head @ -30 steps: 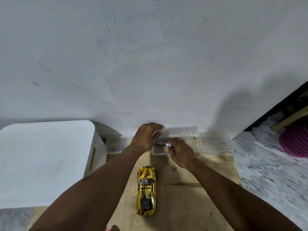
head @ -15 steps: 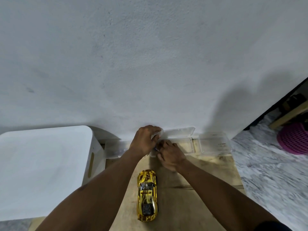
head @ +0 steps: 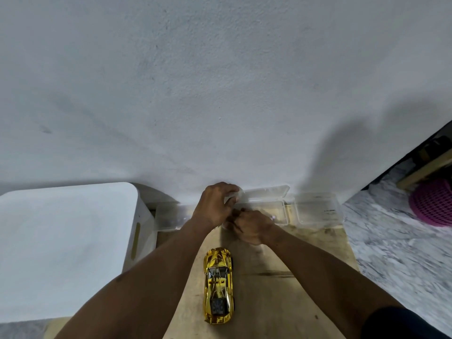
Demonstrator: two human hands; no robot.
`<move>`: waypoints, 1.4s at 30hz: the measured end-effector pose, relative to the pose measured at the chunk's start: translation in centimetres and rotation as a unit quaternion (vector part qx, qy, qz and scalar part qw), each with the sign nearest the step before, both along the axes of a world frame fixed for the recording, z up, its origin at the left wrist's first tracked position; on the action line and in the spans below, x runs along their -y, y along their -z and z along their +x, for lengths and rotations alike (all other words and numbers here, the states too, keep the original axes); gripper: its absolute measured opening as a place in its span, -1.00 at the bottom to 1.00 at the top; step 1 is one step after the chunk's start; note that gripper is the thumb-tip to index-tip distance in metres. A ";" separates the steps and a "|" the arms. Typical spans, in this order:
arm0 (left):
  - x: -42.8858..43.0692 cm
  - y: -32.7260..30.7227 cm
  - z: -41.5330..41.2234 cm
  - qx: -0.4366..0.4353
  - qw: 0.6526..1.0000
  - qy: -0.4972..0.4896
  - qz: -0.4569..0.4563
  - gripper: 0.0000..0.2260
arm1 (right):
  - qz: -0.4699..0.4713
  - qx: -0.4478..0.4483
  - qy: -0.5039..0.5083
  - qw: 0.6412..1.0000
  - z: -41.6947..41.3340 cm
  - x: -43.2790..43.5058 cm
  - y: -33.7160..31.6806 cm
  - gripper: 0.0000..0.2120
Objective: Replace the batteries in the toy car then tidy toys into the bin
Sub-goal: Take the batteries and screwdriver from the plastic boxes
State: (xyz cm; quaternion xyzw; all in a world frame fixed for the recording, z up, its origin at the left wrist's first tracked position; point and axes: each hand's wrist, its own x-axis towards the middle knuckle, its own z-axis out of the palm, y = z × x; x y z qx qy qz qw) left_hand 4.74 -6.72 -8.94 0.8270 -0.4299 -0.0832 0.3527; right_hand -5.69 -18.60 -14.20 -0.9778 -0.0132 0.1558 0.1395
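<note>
The gold toy car (head: 218,285) lies on the wooden table (head: 293,289), its long axis running from us toward the wall, nose apparently wallward. Just beyond it our left hand (head: 215,206) curls round the lid (head: 266,192) of a clear box (head: 274,211). Our right hand (head: 252,226) is curled at the box's front; we cannot tell what it holds. A white bin (head: 61,253) stands to the left.

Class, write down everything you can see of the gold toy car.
The gold toy car looks like shiny chromed plastic, with dark windows, a dark grid panel at its near end and black wheels. It stands upright on the wooden board, nose towards the wall. Nothing but the board touches it.
</note>
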 end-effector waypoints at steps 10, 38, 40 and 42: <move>-0.1 0.0 0.3 0.000 1.000 0.007 0.010 -0.79 | 0.035 0.002 0.046 0.998 -0.1 -0.3 -0.8 -0.54; -0.8 -1.3 -0.2 0.012 0.999 0.000 0.052 -0.77 | -0.098 -0.018 0.062 0.993 -1.7 6.7 -2.4 -0.65; -0.7 -1.3 -0.1 0.013 0.998 0.003 0.057 -0.77 | -0.104 -0.015 0.052 0.993 -1.6 6.6 -2.3 -0.65; -0.7 -1.4 -0.1 0.014 0.998 0.002 0.061 -0.77 | -0.097 -0.012 0.042 0.994 -1.7 6.7 -2.4 -0.61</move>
